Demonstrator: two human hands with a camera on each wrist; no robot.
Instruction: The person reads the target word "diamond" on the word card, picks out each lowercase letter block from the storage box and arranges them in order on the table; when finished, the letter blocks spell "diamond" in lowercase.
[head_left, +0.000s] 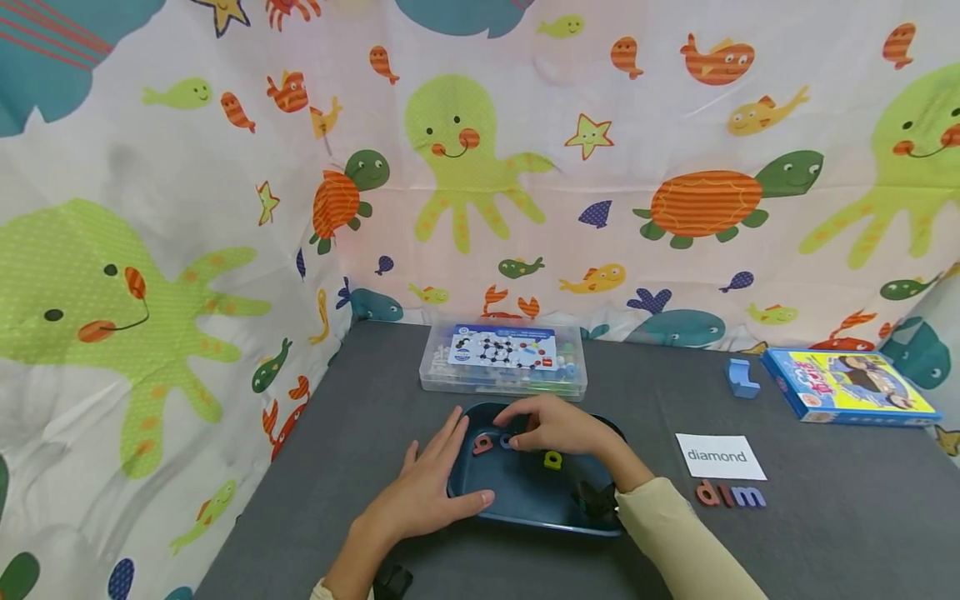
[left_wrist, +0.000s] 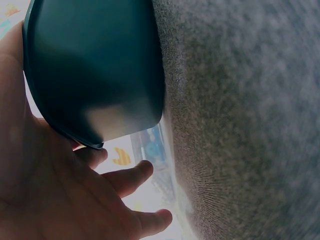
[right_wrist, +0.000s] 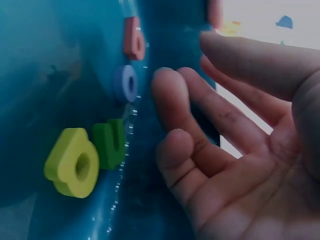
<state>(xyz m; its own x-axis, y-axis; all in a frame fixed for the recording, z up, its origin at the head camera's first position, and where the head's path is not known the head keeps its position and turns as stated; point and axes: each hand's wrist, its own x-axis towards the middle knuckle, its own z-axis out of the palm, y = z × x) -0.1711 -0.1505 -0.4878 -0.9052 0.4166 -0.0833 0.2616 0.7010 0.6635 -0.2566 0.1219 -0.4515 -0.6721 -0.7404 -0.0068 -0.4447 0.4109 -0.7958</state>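
My left hand (head_left: 420, 492) lies against the left rim of a dark blue tray (head_left: 517, 508), fingers spread and thumb over the near edge. In the left wrist view, that hand (left_wrist: 65, 180) is beside the tray's outer wall. Over the tray's far half reaches my right hand (head_left: 558, 425), loosely bent fingertips close to a blue letter o (right_wrist: 126, 83). Nothing shows between the fingers of the right hand (right_wrist: 235, 135) in its wrist view. Also inside the tray are a pink letter (head_left: 483, 444), a yellow letter (head_left: 552, 460) and a green letter (right_wrist: 109, 144).
Right of the tray lies a white card (head_left: 722, 457) reading "diamond". Below it sit an orange d (head_left: 707, 492), a red i (head_left: 725, 495) and a blue m (head_left: 748, 497). Farther back are a clear plastic case (head_left: 502, 382), a blue block (head_left: 742, 379) and a flat box (head_left: 851, 387).
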